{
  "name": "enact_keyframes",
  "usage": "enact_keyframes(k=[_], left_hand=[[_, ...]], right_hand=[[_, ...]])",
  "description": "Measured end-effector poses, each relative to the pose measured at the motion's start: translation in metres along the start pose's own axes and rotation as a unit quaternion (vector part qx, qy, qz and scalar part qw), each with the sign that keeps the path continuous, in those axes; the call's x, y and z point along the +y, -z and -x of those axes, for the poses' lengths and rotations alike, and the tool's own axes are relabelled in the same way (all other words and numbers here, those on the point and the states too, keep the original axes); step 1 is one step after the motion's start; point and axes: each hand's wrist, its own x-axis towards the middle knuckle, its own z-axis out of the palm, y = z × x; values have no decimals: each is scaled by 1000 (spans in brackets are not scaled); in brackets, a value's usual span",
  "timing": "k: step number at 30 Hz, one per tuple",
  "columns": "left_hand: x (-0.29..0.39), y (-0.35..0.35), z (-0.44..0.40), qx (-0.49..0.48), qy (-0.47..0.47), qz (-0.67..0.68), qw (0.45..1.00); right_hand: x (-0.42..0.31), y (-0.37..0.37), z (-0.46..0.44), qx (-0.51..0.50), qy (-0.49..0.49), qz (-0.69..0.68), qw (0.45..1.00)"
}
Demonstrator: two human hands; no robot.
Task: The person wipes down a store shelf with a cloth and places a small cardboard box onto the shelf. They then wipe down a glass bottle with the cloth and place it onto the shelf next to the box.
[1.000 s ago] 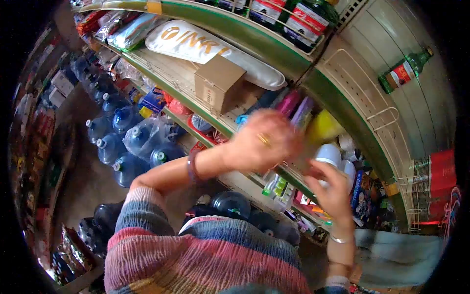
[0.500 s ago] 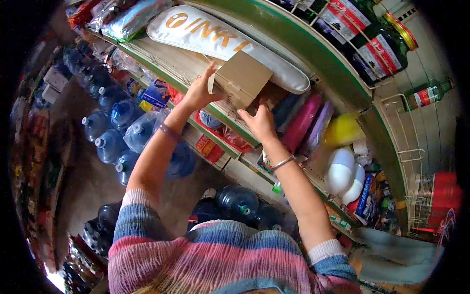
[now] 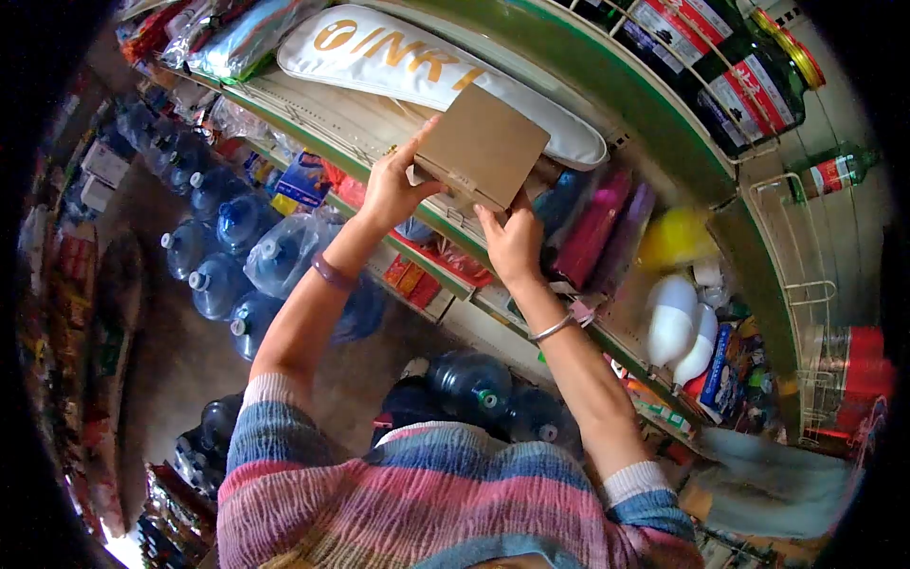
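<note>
A brown cardboard box [image 3: 483, 142] is held between my two hands, over the shelf [image 3: 284, 100]. My left hand [image 3: 393, 185] grips its left side, thumb along the lower edge. On the right, my right hand [image 3: 514, 237] holds the lower right corner, with its thumb at the front and the other fingers partly hidden behind the box. Behind the box lies a long white padded case [image 3: 379, 57] with gold lettering. Pink and purple wrapped items [image 3: 597, 232] lie just right of my right hand.
Large blue water bottles [image 3: 218, 284] stand on the floor at left, with more water bottles [image 3: 469, 379] below the shelf. White bulbs [image 3: 670, 322] and a yellow item [image 3: 675, 239] sit at right. Green glass bottles [image 3: 758, 104] stand behind wire rails at upper right.
The box has shifted slightly right and turned; its top now looks closed, where an opening showed on its right side before. Both hands moved along with it.
</note>
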Motion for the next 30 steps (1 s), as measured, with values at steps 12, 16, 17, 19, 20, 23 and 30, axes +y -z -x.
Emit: enact_keyframes(k=[12,16,17,19,20,23,30], left_hand=[[102,20,51,73,-117,-120,983],[159,17,98,91,-123,-145,977],[182,14,108,89,-96,-99,986],[205,14,129,94,-137,-149,975],[225,10,136,99,-112,-135,980],[265,6,146,126,-138,-74,980],[389,-29,117,208,-219,140,943]], right_hand=[[-52,65,56,0,51,-45,998],[-83,115,103,-28,72,-46,996],[-103,138,112,-45,64,-42,996],[-114,164,132,-33,106,-25,994],[-119,176,142,-22,114,-30,993],[-146,226,166,37,160,-29,986],[-214,351,182,143,267,126,945]])
